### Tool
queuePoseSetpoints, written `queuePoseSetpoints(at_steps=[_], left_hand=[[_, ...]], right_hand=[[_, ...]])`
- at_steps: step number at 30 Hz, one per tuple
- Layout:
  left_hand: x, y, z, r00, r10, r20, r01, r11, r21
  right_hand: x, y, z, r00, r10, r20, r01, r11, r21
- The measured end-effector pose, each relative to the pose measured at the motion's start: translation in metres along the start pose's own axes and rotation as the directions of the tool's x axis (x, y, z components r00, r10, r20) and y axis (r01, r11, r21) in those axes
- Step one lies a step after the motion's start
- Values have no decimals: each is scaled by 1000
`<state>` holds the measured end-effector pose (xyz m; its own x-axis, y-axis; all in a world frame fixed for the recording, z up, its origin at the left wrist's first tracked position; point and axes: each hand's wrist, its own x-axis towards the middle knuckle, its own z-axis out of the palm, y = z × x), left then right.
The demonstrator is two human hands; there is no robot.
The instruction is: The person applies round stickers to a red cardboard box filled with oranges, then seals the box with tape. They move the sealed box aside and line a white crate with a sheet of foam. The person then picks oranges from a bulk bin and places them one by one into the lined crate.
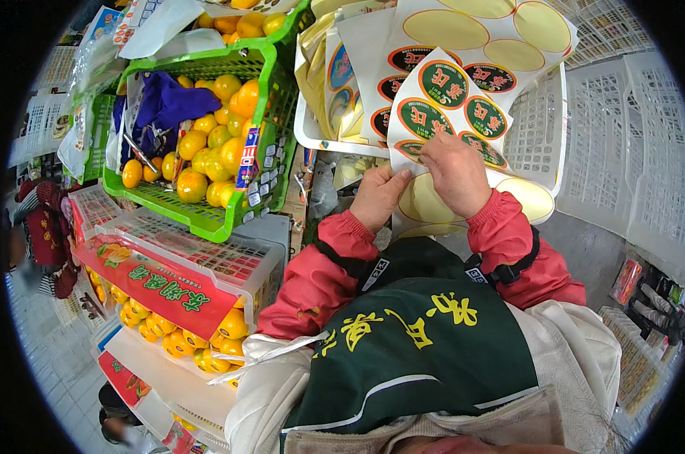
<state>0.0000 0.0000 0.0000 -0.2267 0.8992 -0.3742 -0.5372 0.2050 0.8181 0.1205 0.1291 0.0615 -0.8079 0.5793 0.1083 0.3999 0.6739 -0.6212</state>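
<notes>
A white sheet of oval stickers (460,97), green with orange rims, is held in front of me over the white plastic basket (560,144). My left hand (380,198) pinches the sheet's near edge between thumb and fingers. Right beside it, my right hand (457,174) is closed, its bent fingers pressed on the sheet's near part by a green sticker. Whether a sticker edge is lifted there is hidden by the fingers. Beneath lie a sheet with black and red stickers (394,87) and backing paper with bare yellow ovals (526,198).
To the left, a green crate (206,225) holds oranges (193,185) and a purple cloth (172,102). Nearer, a clear plastic box (263,261) with a red label (161,284) contains more oranges. White crates (622,144) stand on the right. Another person (47,234) is at the far left.
</notes>
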Motion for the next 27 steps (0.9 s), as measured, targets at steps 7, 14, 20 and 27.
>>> queuePoseSetpoints(at_steps=[7,14,20,27], left_hand=[[-2,2,1,999,-42,8,42,999,19],[-3,2,-7,987,-151,54,148,988,49],[6,17,-1,972,-237,-11,228,946,-229],[6,4,7,996,-65,-63,62,997,-49]], right_hand=[[18,30,-11,925,379,-36,-309,803,509],[13,30,-24,874,431,225,-439,502,745],[5,9,-24,952,242,189,-307,767,563],[22,-22,-28,982,75,176,-90,993,78]])
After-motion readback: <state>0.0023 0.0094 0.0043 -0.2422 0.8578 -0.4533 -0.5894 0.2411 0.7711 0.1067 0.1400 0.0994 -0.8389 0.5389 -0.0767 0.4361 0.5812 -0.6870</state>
